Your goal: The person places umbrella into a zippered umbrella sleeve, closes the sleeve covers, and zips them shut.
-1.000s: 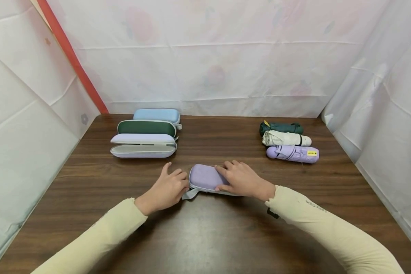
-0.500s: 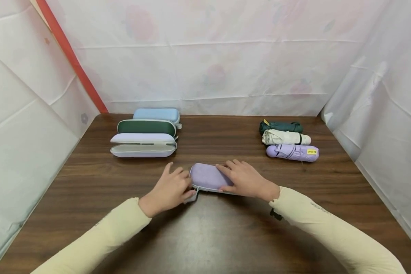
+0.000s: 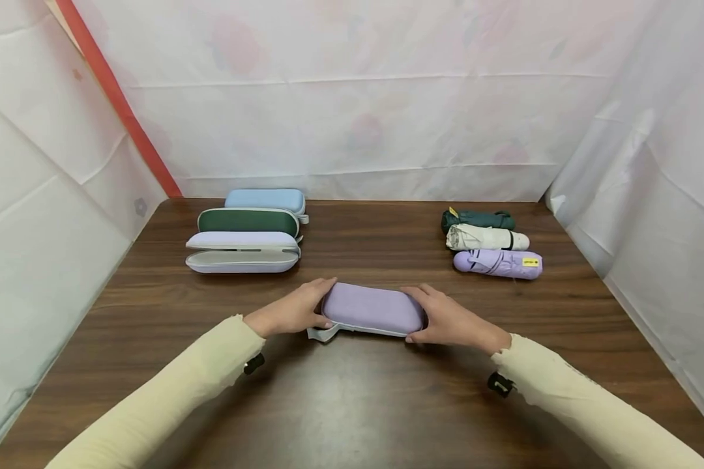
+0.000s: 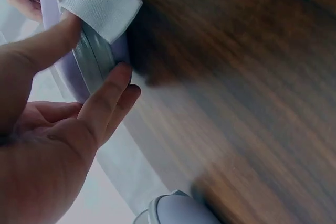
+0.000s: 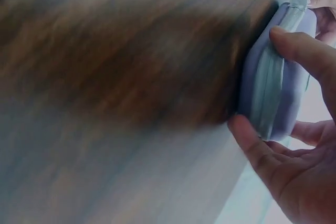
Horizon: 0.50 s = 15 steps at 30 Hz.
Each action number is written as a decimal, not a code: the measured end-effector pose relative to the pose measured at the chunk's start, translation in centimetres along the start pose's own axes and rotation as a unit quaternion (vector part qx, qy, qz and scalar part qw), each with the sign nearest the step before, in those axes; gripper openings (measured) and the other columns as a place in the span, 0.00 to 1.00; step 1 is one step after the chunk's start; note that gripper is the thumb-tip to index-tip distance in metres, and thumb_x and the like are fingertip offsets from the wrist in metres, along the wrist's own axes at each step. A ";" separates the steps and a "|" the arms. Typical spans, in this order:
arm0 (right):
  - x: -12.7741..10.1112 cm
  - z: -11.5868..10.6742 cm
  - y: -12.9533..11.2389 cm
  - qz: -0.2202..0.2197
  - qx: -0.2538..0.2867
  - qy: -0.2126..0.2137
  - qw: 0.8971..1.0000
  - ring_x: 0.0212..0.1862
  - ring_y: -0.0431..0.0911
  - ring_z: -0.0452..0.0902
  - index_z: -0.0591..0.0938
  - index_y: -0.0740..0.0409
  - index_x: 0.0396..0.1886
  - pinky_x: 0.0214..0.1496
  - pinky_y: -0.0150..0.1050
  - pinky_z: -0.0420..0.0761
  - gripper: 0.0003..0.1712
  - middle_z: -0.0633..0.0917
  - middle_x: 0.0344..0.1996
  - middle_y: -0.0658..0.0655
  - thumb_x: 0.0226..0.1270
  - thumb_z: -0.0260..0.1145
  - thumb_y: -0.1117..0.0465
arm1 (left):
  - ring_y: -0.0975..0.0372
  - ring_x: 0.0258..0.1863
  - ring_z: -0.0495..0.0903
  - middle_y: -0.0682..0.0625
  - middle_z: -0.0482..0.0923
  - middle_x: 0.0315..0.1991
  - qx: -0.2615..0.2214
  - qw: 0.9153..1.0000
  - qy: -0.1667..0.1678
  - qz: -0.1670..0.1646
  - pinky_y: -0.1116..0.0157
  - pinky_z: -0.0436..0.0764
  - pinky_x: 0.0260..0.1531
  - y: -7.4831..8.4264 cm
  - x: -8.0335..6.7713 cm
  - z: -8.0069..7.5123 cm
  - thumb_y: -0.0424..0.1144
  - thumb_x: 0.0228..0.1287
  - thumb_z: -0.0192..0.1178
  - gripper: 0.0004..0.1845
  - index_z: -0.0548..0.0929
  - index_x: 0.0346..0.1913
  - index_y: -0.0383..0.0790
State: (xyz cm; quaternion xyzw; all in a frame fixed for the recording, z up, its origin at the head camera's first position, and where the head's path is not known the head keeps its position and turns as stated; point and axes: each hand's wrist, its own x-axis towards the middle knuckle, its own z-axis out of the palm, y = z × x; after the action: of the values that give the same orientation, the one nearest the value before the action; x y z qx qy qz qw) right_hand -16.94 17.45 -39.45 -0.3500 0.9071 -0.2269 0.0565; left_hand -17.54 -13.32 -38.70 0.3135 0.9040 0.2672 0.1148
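A purple zip case [image 3: 372, 309] lies lengthwise at the middle of the table, its lid down and its grey zip edge facing me. My left hand [image 3: 296, 309] grips its left end, thumb at the front and fingers round the end and back. At the right end, my right hand [image 3: 450, 319] holds it the same way. A pale grey strap loop [image 4: 102, 6] sticks out by the left thumb. In the right wrist view the zip band [image 5: 269, 85] runs round the case's side, with fingertips on its lower edge.
Back left on the dark wooden table [image 3: 352, 404] stand a light blue case [image 3: 264, 199], a green case [image 3: 248, 221] and a gaping lilac case [image 3: 243, 262]. Folded dark green [image 3: 481, 220], white [image 3: 489, 238] and purple umbrellas [image 3: 498, 263] lie back right.
My left hand has left the strap and zip corner and taken the case's left end. My right hand has slid off the lid to its right end, so the whole top shows.
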 end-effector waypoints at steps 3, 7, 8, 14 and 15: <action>0.2 0.4 0.3 -0.016 0.012 0.018 1.000 0.45 0.48 0.73 0.69 0.65 0.64 0.44 0.43 0.77 0.48 0.75 0.48 0.60 0.44 0.80 0.54 | 0.45 0.59 0.68 0.29 0.67 0.60 -0.003 1.000 0.013 -0.005 0.52 0.68 0.58 0.1 -0.1 0.1 0.31 0.51 0.72 0.43 0.60 0.65 0.17; 0.3 0.3 0.7 -0.021 0.031 0.023 0.999 0.44 0.47 0.73 0.70 0.65 0.64 0.43 0.41 0.77 0.47 0.77 0.46 0.59 0.43 0.80 0.56 | 0.46 0.57 0.71 0.29 0.69 0.58 -0.007 1.000 0.021 -0.003 0.53 0.70 0.56 0.0 0.0 0.2 0.31 0.51 0.72 0.42 0.61 0.64 0.16; 0.4 0.1 0.7 -0.024 0.032 0.024 0.999 0.44 0.47 0.73 0.70 0.66 0.64 0.43 0.42 0.77 0.47 0.77 0.47 0.60 0.43 0.80 0.56 | 0.47 0.57 0.71 0.29 0.69 0.58 -0.009 1.000 0.021 -0.004 0.53 0.70 0.56 0.0 0.0 0.2 0.31 0.51 0.72 0.41 0.61 0.64 0.16; 1.7 -1.4 1.2 -0.036 0.031 0.035 0.998 0.49 0.52 0.75 0.64 0.73 0.65 0.48 0.47 0.77 0.52 0.75 0.54 0.69 0.42 0.80 0.59 | 0.48 0.56 0.71 0.29 0.68 0.59 -0.015 0.999 0.036 -0.018 0.54 0.72 0.54 0.1 0.7 -0.5 0.31 0.53 0.70 0.42 0.59 0.65 0.16; 2.0 -1.7 1.3 -0.034 0.034 0.036 0.998 0.48 0.52 0.75 0.64 0.73 0.65 0.47 0.46 0.77 0.53 0.75 0.54 0.69 0.41 0.81 0.59 | 0.48 0.55 0.72 0.28 0.68 0.59 -0.017 0.999 0.040 -0.021 0.55 0.73 0.53 0.1 0.9 -0.9 0.31 0.53 0.70 0.42 0.59 0.65 0.16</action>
State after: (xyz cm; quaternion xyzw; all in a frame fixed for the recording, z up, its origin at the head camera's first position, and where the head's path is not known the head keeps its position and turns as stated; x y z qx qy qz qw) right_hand -19.71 17.59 -38.36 -0.3699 0.8881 -0.2715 0.0283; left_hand -18.53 -13.02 -37.96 0.2814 0.9096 0.2924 0.0891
